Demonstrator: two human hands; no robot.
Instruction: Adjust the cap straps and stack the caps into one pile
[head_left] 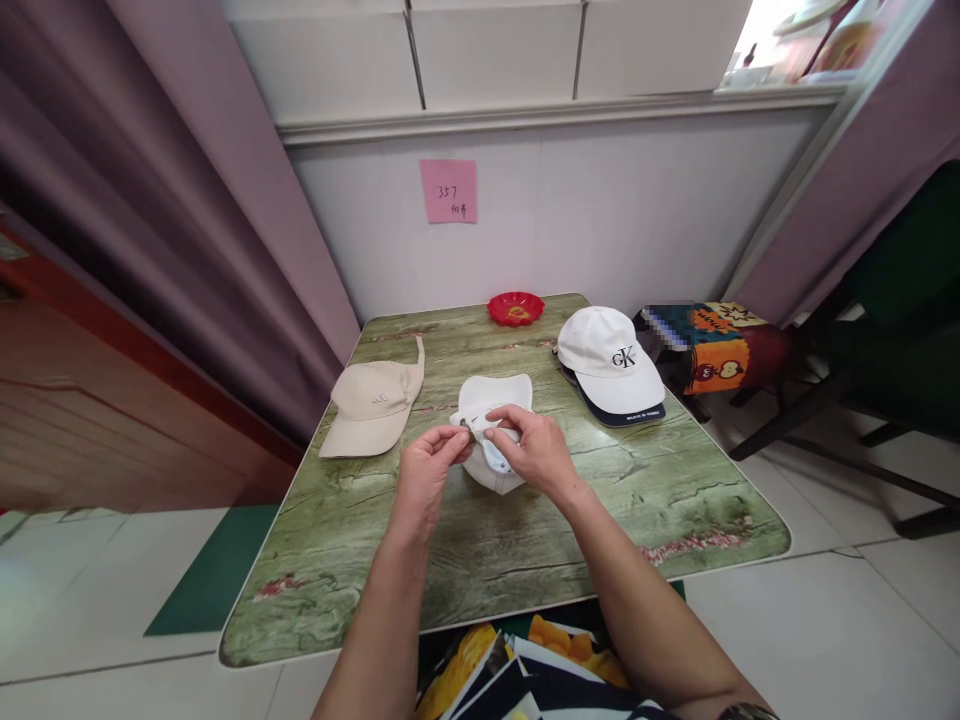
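Note:
In the middle of the table a white cap (pixel 499 388) lies with its brim pointing away from me and the back of its crown toward me. Both hands are over it. My left hand (pixel 433 455) pinches the small metal buckle on the cap's back strap. With thumb and fingers closed, my right hand (pixel 531 448) grips the strap just right of the buckle. The fingers partly cover the strap and buckle. A beige cap (pixel 375 400) rests to the left, its strap end sticking up. On the right, a white cap with black letters (pixel 611 360) sits on a dark cap (pixel 622 416).
A red scalloped dish (pixel 515 309) stands at the table's far edge, by the wall. The green wood-patterned table (pixel 487 560) has rounded corners. To its right is a stool with a patterned cover (pixel 724 345), and a dark chair (pixel 892 330) stands further right. A pink note (pixel 448 191) is on the wall.

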